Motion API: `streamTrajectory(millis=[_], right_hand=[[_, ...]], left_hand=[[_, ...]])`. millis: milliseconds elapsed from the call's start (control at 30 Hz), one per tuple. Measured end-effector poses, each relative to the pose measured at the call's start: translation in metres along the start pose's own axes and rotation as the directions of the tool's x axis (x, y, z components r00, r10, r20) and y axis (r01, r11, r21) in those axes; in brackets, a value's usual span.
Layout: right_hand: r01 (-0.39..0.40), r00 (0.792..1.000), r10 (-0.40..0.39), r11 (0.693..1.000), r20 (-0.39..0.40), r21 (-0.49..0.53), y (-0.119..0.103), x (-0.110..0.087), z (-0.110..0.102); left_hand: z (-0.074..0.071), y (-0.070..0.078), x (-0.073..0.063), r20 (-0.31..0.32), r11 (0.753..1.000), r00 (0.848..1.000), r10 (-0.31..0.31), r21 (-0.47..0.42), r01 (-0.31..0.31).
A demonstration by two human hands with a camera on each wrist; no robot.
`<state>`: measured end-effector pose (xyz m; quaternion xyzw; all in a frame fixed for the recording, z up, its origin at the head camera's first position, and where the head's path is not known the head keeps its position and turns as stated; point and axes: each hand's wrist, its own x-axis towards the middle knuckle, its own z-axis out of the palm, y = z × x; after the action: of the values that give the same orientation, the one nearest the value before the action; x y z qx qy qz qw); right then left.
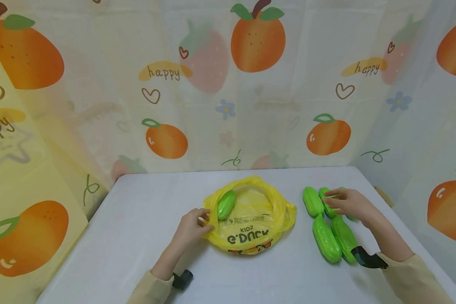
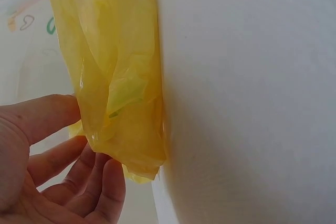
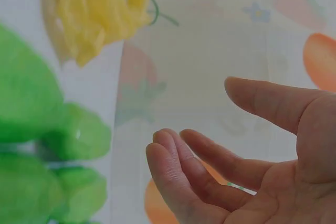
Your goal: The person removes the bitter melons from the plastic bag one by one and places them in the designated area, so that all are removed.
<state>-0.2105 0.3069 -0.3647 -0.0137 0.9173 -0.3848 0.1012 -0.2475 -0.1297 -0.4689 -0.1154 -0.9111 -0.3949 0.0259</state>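
A yellow plastic bag (image 1: 247, 236) with printed lettering lies open-mouthed on the white table. One glossy green cucumber-like vegetable (image 1: 226, 204) rests inside its left part. My left hand (image 1: 191, 228) pinches the bag's left edge; in the left wrist view the thumb lies on one side of the yellow film (image 2: 121, 77) and the other fingers behind it. Over at the right, my right hand (image 1: 347, 203) hovers above a group of similar green vegetables (image 1: 327, 238), fingers spread and holding nothing. That hand (image 3: 236, 166) partly covers the farther ones in the head view.
The white table (image 1: 144, 211) ends at a fruit-printed cloth (image 1: 251, 105) behind it and at both sides. Black straps (image 1: 183, 279) sit at both wrists. One bag handle (image 1: 290, 213) sticks out toward the green vegetables.
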Motion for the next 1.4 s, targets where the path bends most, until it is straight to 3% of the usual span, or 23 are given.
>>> streamTrajectory(millis=[500, 1133, 1400], right_hand=[[-0.017, 1.000, 0.016, 0.998, 0.014, 0.053, -0.050, 0.042, 0.034], [0.053, 0.997, -0.062, 0.985, 0.049, 0.166, -0.088, 0.082, 0.082], [0.043, 0.994, -0.062, 0.976, 0.085, 0.213, -0.104, 0.095, 0.103]], left_hand=[[0.000, -0.002, 0.000, 0.001, 1.000, 1.000, 0.007, -0.001, -0.007], [-0.002, 0.001, -0.002, 0.003, 1.000, 1.000, 0.010, 0.001, -0.010], [-0.002, 0.000, -0.002, -0.003, 1.000, 1.000, 0.008, -0.009, -0.009]])
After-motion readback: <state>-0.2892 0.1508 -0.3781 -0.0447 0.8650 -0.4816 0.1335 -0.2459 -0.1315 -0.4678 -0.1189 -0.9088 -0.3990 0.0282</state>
